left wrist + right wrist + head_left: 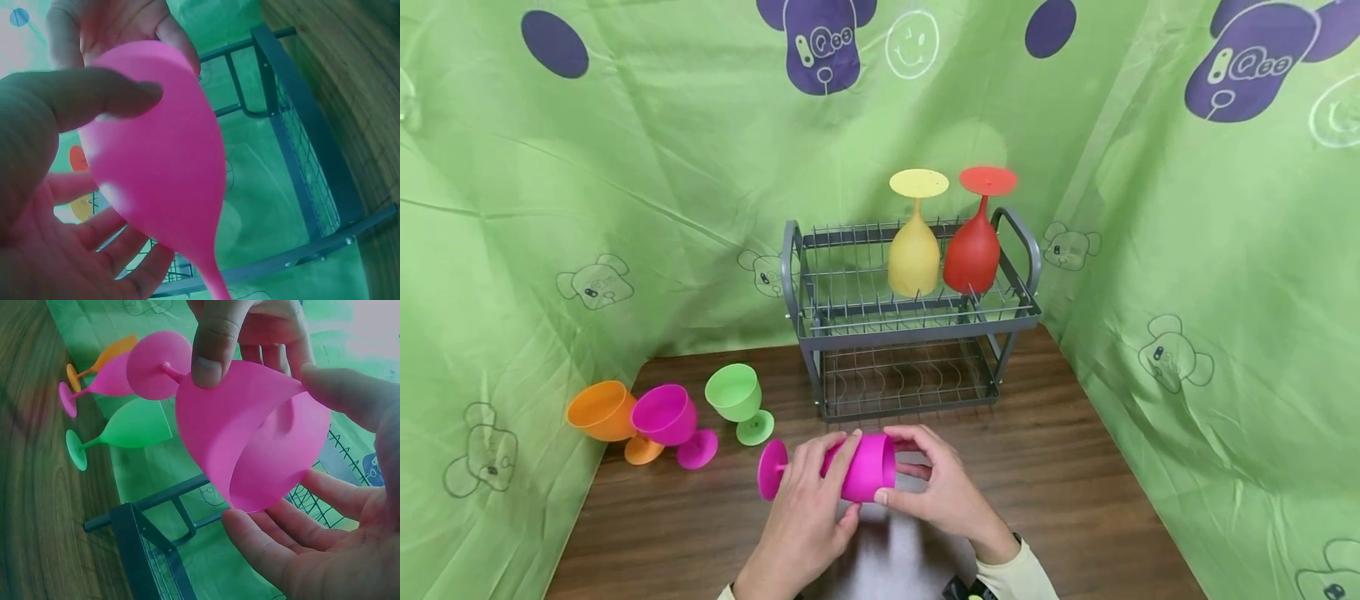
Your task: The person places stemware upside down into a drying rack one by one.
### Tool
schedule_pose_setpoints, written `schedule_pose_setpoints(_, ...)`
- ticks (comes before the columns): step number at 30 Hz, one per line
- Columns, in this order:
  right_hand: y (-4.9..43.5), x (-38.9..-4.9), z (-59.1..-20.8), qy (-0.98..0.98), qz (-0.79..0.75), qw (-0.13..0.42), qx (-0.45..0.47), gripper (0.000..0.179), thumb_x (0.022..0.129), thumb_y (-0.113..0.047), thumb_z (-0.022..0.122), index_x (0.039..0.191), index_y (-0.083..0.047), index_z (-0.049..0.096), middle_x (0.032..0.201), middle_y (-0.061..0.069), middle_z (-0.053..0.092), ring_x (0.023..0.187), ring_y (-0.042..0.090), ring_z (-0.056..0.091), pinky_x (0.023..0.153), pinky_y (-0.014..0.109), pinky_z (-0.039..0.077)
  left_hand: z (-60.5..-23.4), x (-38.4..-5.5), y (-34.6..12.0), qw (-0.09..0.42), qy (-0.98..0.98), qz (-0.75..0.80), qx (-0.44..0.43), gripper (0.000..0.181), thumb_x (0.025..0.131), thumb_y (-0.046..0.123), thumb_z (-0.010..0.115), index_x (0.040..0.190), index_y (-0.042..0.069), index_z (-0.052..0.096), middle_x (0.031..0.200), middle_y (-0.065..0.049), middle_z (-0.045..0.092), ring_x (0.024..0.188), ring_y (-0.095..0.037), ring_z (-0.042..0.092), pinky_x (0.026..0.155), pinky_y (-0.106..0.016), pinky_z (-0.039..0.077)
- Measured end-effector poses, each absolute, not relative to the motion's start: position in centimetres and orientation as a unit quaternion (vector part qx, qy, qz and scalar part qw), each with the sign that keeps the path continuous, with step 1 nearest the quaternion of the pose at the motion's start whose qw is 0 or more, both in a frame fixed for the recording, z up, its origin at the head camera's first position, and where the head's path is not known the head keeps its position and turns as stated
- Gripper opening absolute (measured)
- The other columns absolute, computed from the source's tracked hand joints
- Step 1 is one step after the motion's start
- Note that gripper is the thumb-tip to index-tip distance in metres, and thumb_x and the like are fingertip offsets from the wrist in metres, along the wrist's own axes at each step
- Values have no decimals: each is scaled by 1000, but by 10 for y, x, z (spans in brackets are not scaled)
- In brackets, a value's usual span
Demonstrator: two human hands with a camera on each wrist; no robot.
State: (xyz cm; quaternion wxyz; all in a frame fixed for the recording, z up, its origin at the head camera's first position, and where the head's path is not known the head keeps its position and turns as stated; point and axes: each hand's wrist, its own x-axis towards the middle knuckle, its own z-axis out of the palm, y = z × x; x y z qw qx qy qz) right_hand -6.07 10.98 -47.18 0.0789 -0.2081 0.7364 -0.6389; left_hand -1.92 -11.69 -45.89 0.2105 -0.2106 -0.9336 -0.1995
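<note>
A magenta wine glass [867, 468] lies sideways between both hands in front of the rack, its foot to the left and its open rim to the right. My left hand [808, 500] grips the bowl near the stem, thumb on one side and fingers on the other. At the mouth, my right hand [942, 487] holds the rim between thumb and fingertips. The right wrist view looks into the hollow bowl [278, 456], with the right fingertips around its edge. In the left wrist view the bowl [162, 150] tapers down to the stem.
A dark two-tier dish rack [917, 337] stands behind the hands. Its upper tier carries an upside-down yellow wine glass [914, 254] and a red one [973, 254]. Orange [602, 412], magenta [665, 417] and green glasses [734, 393] stand at the left on the wooden table [1075, 483]. Green cloth [1150, 275] surrounds the table.
</note>
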Motion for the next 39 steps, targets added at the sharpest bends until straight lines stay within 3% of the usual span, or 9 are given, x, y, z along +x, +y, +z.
schedule_pose_setpoints(4,111,-60,-473,719,-663,57,-201,67,85,-13,89,144,-16,58,139,9,61,123,30,64,99,38,63,-460,-17,-116,260,-915,-229,-207,98,65,17,97,153,10,54,144,-16,57,129,-33,54,108,-55,49)
schedule_pose_setpoints(9,111,-62,-469,697,-688,18,-201,66,85,-5,86,143,-4,55,140,15,60,123,25,65,96,40,63,-461,-17,-113,339,-861,-327,-191,78,72,18,90,143,5,62,140,-20,59,124,-35,54,110,-37,44)
schedule_pose_setpoints(12,112,-63,-465,686,-703,12,-186,67,85,-4,86,143,-1,53,141,16,59,124,25,64,96,41,63,-463,-14,-109,366,-816,-417,-161,67,75,12,86,137,2,65,134,-19,61,120,-28,57,107,-23,44)
schedule_pose_setpoints(15,111,-63,-463,675,-718,10,-171,68,85,-2,86,144,-1,52,142,16,57,124,25,63,96,39,64,-466,-8,-102,331,-765,-542,-110,59,79,-2,83,134,-3,62,130,-17,61,118,-19,60,105,-20,50)
schedule_pose_setpoints(18,109,-63,-461,654,-738,3,-167,68,85,1,84,144,1,50,142,16,56,123,23,63,94,39,64,-465,-5,-96,245,-691,-678,-48,55,85,-14,75,136,-6,54,132,-16,57,120,-17,61,101,-22,56)
schedule_pose_setpoints(23,102,-62,-461,599,-778,-3,-188,69,86,7,79,143,11,41,138,15,55,121,18,63,93,40,65,-461,-11,-90,127,-589,-797,25,55,95,-10,64,145,-4,41,140,-14,51,127,-21,58,102,-25,57)
schedule_pose_setpoints(28,96,-60,-462,576,-791,-4,-204,69,86,9,78,141,16,37,135,14,55,119,17,63,91,39,65,-459,-16,-88,122,-557,-821,29,56,95,-11,61,145,-1,40,141,-15,50,128,-22,57,104,-26,56)
schedule_pose_setpoints(39,91,-56,-464,546,-814,10,-201,67,88,6,77,142,12,39,134,11,56,119,16,62,92,36,65,-450,-25,-97,95,-472,-877,-13,54,99,-10,54,150,-1,38,139,-12,54,123,-17,60,103,-28,58)
